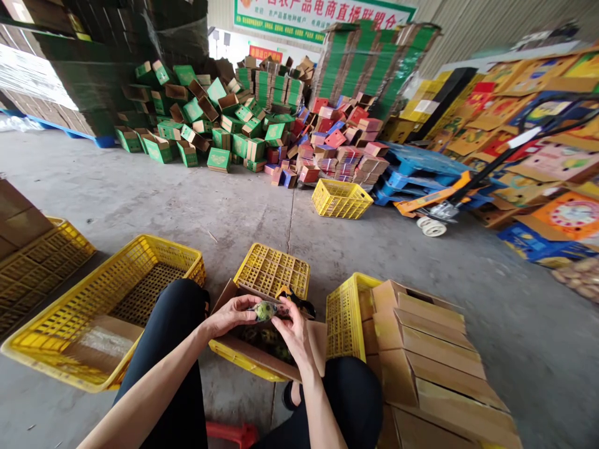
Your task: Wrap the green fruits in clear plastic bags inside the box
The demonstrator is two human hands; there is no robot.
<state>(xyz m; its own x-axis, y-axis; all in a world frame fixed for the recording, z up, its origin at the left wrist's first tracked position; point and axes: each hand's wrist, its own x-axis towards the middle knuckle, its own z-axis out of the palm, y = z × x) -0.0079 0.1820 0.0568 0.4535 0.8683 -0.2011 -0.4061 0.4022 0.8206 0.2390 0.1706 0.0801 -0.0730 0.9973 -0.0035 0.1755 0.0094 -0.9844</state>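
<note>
Between my two hands is a small round green fruit (264, 310), which seems to have clear plastic wrap around it. My left hand (234, 316) pinches it or its wrap from the left. On the right, the fingers of my right hand (292, 324) close at its other end, over some dark reddish print or wrap. Right below sits an open cardboard box (262, 360) with dark, round contents that I cannot make out well, resting on a yellow crate. Just behind my right hand lies an orange-and-black object (304, 304), partly hidden, kind unclear.
An upturned yellow crate (271, 269) is beyond the box. To the left, a long yellow crate (135, 262) holds a cardboard piece. Folded cartons (440, 355) stack at right beside another crate (344, 318). Farther off are green boxes (159, 148), blue pallets (421, 165) and a pallet jack (433, 202).
</note>
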